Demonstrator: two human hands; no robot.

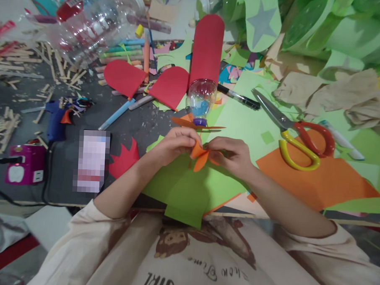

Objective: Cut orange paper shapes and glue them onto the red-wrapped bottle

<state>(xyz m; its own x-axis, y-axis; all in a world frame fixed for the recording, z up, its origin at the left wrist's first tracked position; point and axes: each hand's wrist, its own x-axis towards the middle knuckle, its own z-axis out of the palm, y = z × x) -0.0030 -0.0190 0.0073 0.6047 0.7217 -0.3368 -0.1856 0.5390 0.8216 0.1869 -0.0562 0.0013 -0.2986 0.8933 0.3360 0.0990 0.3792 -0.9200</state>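
Between my two hands is an orange paper cutout with pointed petals (pixel 202 159). My left hand (pixel 179 144) pinches its left side, and my right hand (pixel 232 155) has its fingers closed on the right side. Just beyond my fingers lies a small clear bottle top with a purple cap (pixel 202 102), an orange paper piece (pixel 206 125) by its cap. A red paper-wrapped tube (pixel 208 46) extends from that bottle away from me. Green paper sheets (pixel 178 184) lie under my hands.
Scissors (pixel 283 119) with red and yellow handles lie on orange paper (pixel 329 186) at right. A black pen (pixel 239 97) and red paper pieces (pixel 125 77) lie beyond. On the left are a phone (pixel 91 161), a blue glue gun (pixel 56 120), a purple power adapter (pixel 25 164) and wood sticks.
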